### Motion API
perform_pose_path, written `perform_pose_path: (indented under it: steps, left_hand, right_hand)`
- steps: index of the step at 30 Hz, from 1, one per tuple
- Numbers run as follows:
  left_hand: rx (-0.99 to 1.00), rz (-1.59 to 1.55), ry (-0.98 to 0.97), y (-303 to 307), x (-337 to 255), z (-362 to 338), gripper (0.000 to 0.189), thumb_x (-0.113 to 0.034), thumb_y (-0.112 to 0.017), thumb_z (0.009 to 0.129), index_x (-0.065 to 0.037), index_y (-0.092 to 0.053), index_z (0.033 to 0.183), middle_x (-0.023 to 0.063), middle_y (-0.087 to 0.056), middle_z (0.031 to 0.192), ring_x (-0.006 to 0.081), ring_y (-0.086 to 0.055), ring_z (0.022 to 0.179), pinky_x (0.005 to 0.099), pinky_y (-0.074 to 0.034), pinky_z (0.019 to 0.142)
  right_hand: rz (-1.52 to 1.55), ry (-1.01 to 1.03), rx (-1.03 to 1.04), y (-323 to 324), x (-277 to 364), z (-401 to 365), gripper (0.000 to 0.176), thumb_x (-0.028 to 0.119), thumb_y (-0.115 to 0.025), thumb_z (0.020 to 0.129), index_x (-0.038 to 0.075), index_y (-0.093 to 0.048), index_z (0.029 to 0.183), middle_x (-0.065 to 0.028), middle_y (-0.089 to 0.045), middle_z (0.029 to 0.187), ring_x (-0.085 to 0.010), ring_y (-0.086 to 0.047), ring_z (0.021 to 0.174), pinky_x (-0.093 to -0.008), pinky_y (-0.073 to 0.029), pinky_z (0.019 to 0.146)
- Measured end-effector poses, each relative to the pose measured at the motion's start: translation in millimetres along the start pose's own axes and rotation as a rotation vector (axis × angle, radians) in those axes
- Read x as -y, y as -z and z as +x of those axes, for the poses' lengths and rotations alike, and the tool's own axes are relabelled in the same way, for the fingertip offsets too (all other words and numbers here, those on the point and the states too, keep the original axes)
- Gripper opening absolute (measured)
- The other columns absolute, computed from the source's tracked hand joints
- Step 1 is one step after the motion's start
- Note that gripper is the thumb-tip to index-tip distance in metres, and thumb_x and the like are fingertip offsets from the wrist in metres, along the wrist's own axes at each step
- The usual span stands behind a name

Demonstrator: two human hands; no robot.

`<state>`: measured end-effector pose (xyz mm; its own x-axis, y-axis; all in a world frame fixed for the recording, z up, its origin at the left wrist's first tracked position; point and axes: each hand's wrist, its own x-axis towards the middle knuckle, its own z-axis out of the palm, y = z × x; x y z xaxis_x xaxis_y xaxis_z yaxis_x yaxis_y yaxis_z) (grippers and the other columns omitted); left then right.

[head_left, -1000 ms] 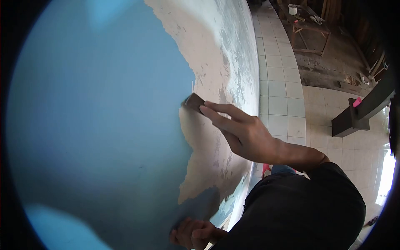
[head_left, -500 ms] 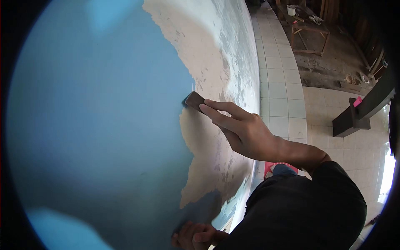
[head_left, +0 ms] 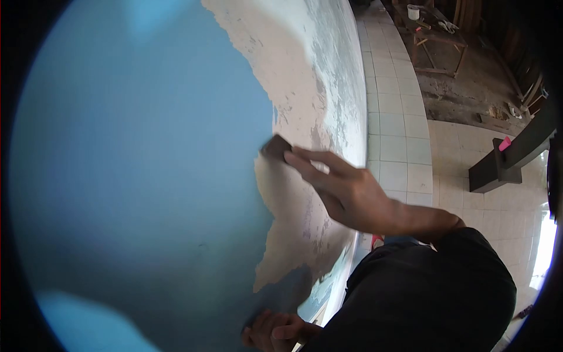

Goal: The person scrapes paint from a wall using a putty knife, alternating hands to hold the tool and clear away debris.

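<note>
A small dark brown scraper [head_left: 276, 148] is pinched between the thumb and fingers of my right hand [head_left: 352, 190]. Its edge lies at the ragged border where the blue paint [head_left: 146, 146] meets a bare beige patch [head_left: 293, 199] of the wall. Blur softens the scraper and fingers a little. Low in the view, my left hand [head_left: 274, 330] is close against the blue wall with its fingers curled in. A dark shape shows beside those fingers, and I cannot tell what, if anything, they hold.
Whitish, patchy wall [head_left: 343, 76] borders the beige area. Pale floor tiles [head_left: 393, 126] run along its foot. At the far right stand a dark post [head_left: 498, 170] with a pink cup [head_left: 505, 144] on its base, and a wooden table [head_left: 437, 35] bearing a white bucket [head_left: 413, 12].
My right hand and the scraper have shifted slightly right and down in the view, and the scraper has turned a little. My left hand has stayed in place.
</note>
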<state>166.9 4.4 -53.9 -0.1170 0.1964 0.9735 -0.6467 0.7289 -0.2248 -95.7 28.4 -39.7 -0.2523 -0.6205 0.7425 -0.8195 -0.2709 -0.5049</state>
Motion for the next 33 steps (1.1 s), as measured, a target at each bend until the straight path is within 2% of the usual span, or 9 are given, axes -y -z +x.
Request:
perform_pose_path:
  steps: [5, 8, 17, 20, 24, 25, 26, 31, 33]
  left_hand:
    - [0.119, 0.041, 0.070, 13, -3, -4, 0.050, -0.018, -0.050, 0.100, -0.021, -0.046, 0.049, -0.0031, -0.047, 0.044, 0.0143, -0.038, 0.039, 0.0351, -0.040, 0.069]
    - [-0.067, -0.024, -0.051, -5, 1, -1, 0.049, -0.017, -0.050, 0.099, -0.021, -0.046, 0.051, -0.0029, -0.048, 0.045, 0.0139, -0.038, 0.040, 0.0346, -0.039, 0.067]
    - [-0.052, -0.039, -0.011, -2, 4, -3, 0.052, -0.018, -0.049, 0.100, -0.020, -0.044, 0.049, -0.0026, -0.047, 0.043, 0.0134, -0.037, 0.039, 0.0345, -0.038, 0.064]
    - [-0.007, -0.047, -0.007, 2, 4, -2, 0.053, -0.019, -0.049, 0.100, -0.020, -0.045, 0.048, -0.0024, -0.048, 0.043, 0.0133, -0.039, 0.038, 0.0339, -0.039, 0.064]
    - [-0.040, -0.018, -0.021, -9, -2, 7, 0.053, -0.018, -0.049, 0.100, -0.020, -0.045, 0.047, -0.0027, -0.048, 0.042, 0.0137, -0.040, 0.038, 0.0335, -0.040, 0.064]
    - [-0.026, -0.013, -0.012, -7, -1, 6, 0.053, -0.018, -0.049, 0.100, -0.020, -0.045, 0.047, -0.0028, -0.048, 0.042, 0.0138, -0.039, 0.038, 0.0334, -0.040, 0.064]
    - [-0.006, -0.009, -0.001, -4, -1, 4, 0.053, -0.017, -0.049, 0.100, -0.020, -0.045, 0.047, -0.0029, -0.048, 0.042, 0.0140, -0.039, 0.037, 0.0333, -0.040, 0.064]
    - [-0.014, 0.005, -0.033, -2, 2, 0, 0.053, -0.017, -0.048, 0.101, -0.020, -0.045, 0.047, -0.0029, -0.048, 0.042, 0.0141, -0.041, 0.038, 0.0345, -0.040, 0.065]
    - [-0.004, 0.014, -0.047, -1, 2, 0, 0.053, -0.017, -0.047, 0.101, -0.020, -0.045, 0.048, -0.0031, -0.048, 0.042, 0.0137, -0.042, 0.039, 0.0349, -0.041, 0.066]
  right_hand:
    - [-0.037, -0.022, -0.072, -1, -14, 20, 0.063, -0.006, -0.063, 0.082, 0.005, -0.050, 0.142, -0.0164, -0.058, 0.128, -0.0272, -0.071, 0.073, -0.0328, -0.059, 0.052]
    - [0.000, -0.014, 0.035, 2, -1, 0, 0.060, -0.005, -0.063, 0.083, 0.004, -0.050, 0.141, -0.0157, -0.058, 0.128, -0.0275, -0.071, 0.072, -0.0336, -0.059, 0.053]
    - [0.020, 0.018, 0.038, 6, -2, 3, 0.062, -0.009, -0.061, 0.081, 0.002, -0.048, 0.141, -0.0170, -0.056, 0.128, -0.0288, -0.071, 0.073, -0.0334, -0.062, 0.058]
    - [-0.017, -0.050, 0.026, 7, -8, 16, 0.064, -0.008, -0.063, 0.080, 0.002, -0.049, 0.141, -0.0181, -0.055, 0.130, -0.0292, -0.071, 0.074, -0.0336, -0.061, 0.057]
    - [-0.023, 0.023, 0.047, 7, -2, 7, 0.061, -0.006, -0.061, 0.083, 0.002, -0.048, 0.141, -0.0178, -0.056, 0.129, -0.0291, -0.070, 0.070, -0.0341, -0.060, 0.055]
    - [-0.036, -0.058, 0.078, 9, -4, 12, 0.061, -0.006, -0.061, 0.083, 0.002, -0.046, 0.142, -0.0177, -0.056, 0.128, -0.0288, -0.069, 0.068, -0.0340, -0.060, 0.054]
    - [-0.035, -0.036, 0.003, 5, -15, 18, 0.064, -0.006, -0.061, 0.082, 0.003, -0.046, 0.144, -0.0186, -0.056, 0.129, -0.0286, -0.068, 0.065, -0.0339, -0.059, 0.052]
    - [-0.031, 0.060, 0.027, 5, -6, 5, 0.061, -0.006, -0.061, 0.081, 0.002, -0.048, 0.141, -0.0173, -0.055, 0.130, -0.0295, -0.069, 0.069, -0.0347, -0.060, 0.056]
    - [-0.044, -0.011, 0.013, 7, -13, 18, 0.062, -0.006, -0.061, 0.081, 0.003, -0.048, 0.141, -0.0173, -0.055, 0.131, -0.0294, -0.070, 0.069, -0.0344, -0.061, 0.056]
